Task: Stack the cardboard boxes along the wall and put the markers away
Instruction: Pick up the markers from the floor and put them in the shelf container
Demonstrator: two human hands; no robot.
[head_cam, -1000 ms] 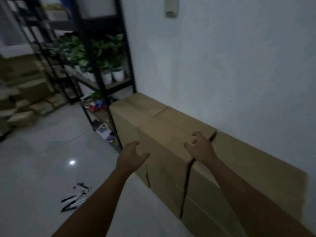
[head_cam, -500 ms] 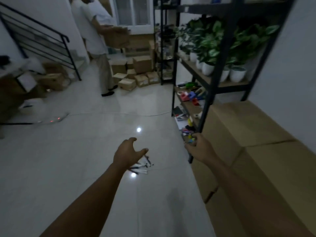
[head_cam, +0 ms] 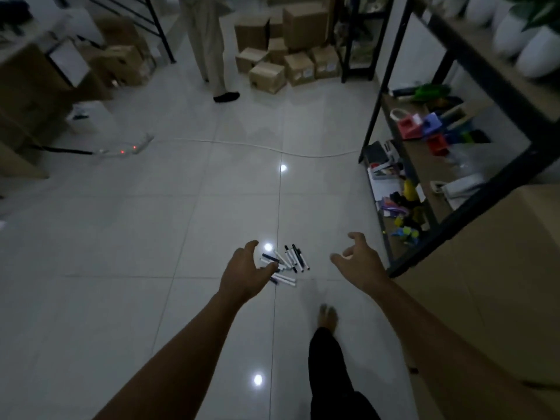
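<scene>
Evidently the marker step is in hand: the loose heap of white-barrelled, dark-capped markers [head_cam: 285, 263] lies on the pale glossy floor tiles [head_cam: 121, 237], between both outstretched hands and near the black metal shelf rack [head_cam: 391, 86], while the large brown cardboard boxes [head_cam: 500, 268] already sit along the wall at right. Both the left hand [head_cam: 247, 272] and right hand [head_cam: 359, 262] hang empty above the floor, fingers spread wide and slightly curved. Next, I judge, they must drop to the heap and gather the markers together.

dim room – ceiling-light glare spots on glossy floor [head_cam: 151, 237], blurred, warped edges
</scene>
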